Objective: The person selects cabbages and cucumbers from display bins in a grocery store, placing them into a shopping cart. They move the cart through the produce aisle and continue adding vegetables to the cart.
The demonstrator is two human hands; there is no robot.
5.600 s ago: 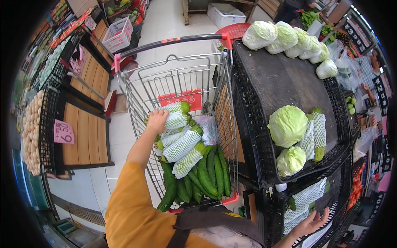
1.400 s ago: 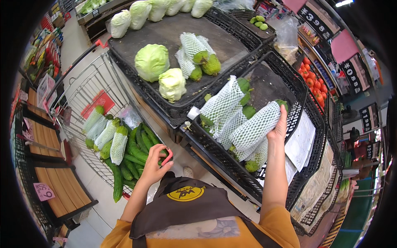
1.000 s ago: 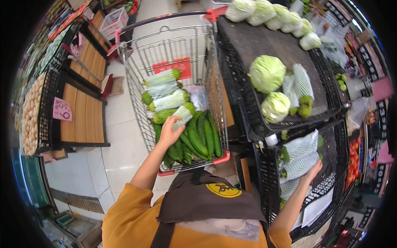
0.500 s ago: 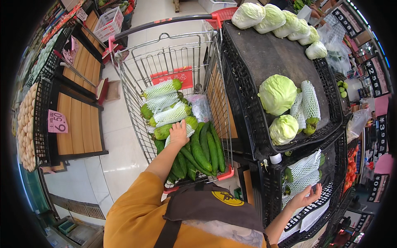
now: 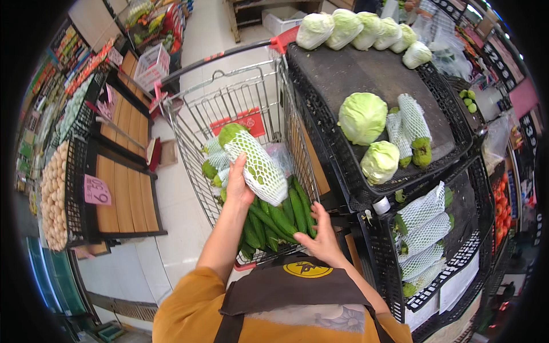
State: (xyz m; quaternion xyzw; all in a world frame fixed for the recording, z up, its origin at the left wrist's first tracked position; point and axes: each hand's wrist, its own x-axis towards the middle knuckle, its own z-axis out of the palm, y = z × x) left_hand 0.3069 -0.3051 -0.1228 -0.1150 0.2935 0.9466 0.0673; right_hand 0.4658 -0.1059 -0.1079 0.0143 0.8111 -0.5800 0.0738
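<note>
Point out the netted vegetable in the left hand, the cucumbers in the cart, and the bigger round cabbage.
Netted vegetable [image 5: 260, 169]: head view, middle of its netted body.
Cucumbers [image 5: 282, 220]: head view, side of one of them.
Bigger round cabbage [image 5: 363, 118]: head view, its leafy middle.

The left hand [image 5: 237, 186] holds one net-wrapped gourd [image 5: 260, 166] over the cart [image 5: 214, 56]; the right hand [image 5: 323, 241] is spread near the cucumbers [image 5: 281, 220].

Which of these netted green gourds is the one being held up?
The netted gourd in your left hand, held above the cart; the other gourds rest in the cart or the black crates.
</note>
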